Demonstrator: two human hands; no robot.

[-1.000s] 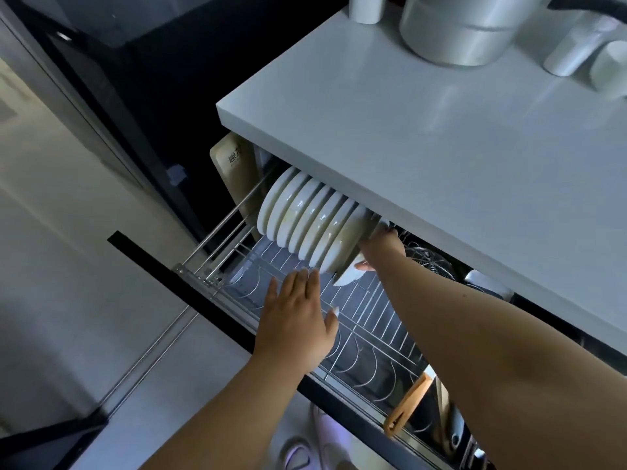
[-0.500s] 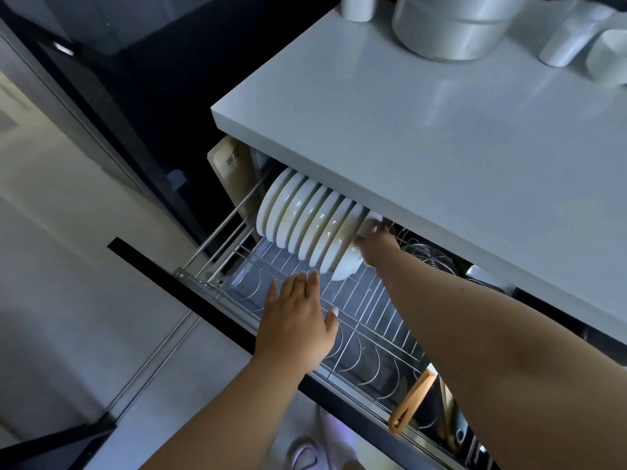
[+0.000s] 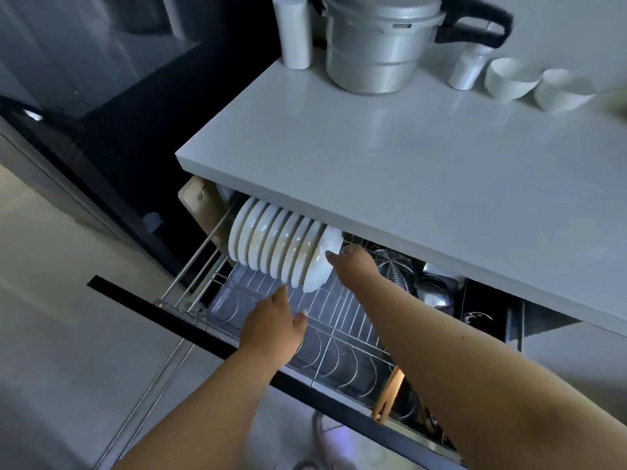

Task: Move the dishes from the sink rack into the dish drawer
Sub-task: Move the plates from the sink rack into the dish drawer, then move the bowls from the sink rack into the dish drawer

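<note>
A wire dish drawer [image 3: 339, 351] is pulled out under the counter. Several white plates [image 3: 268, 245] stand on edge in a row at its back left. My right hand [image 3: 354, 261] reaches in at the right end of the row and holds the last white plate [image 3: 317, 269]; my thumb lies on its face, and my fingers are hidden behind its rim. My left hand [image 3: 271, 323] hovers over the bare wire slots just in front of the plates, fingers relaxed and holding nothing.
A grey countertop [image 3: 407, 164] overhangs the drawer. On it stand a pressure cooker [image 3: 380, 42], white cups [image 3: 295, 32] and two bowls [image 3: 512, 78]. A cutting board [image 3: 200, 201] stands left of the plates. A wire strainer [image 3: 393, 269] and a wooden-handled tool [image 3: 386, 391] lie right.
My right hand has pushed the last plate up from a tilt until it stands against the row. My left hand has barely moved. The view has lifted to show more of the counter.
</note>
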